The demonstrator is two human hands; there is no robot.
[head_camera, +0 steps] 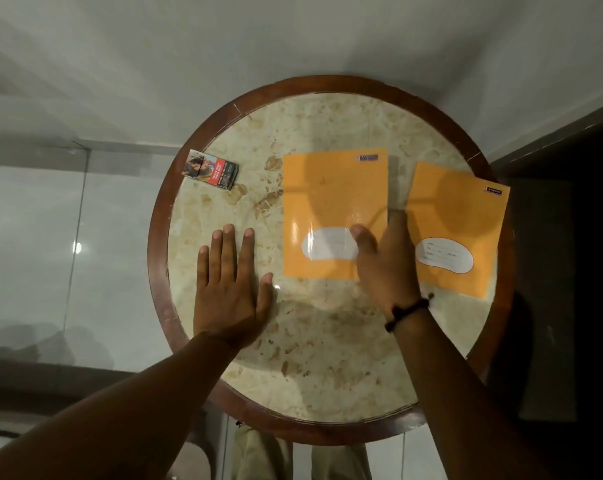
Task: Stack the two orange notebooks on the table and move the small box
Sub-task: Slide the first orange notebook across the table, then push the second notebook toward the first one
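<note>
Two orange notebooks lie flat on a round marble-topped table [314,358]. One notebook [331,199] is in the middle; the second notebook [459,223] lies to its right, tilted, with its corner over the wooden rim. My right hand [385,261] rests between them, thumb on the middle notebook's lower right corner and fingers at its right edge; whether it grips is unclear. My left hand [229,282] lies flat on the table, fingers spread, left of the middle notebook. A small dark box [211,170] sits at the far left edge.
The table has a dark wooden rim [158,237]. Pale glossy floor tiles surround it on the left, and a dark area lies to the right. A black bracelet [407,311] is on my right wrist. My knees show below the table's near edge.
</note>
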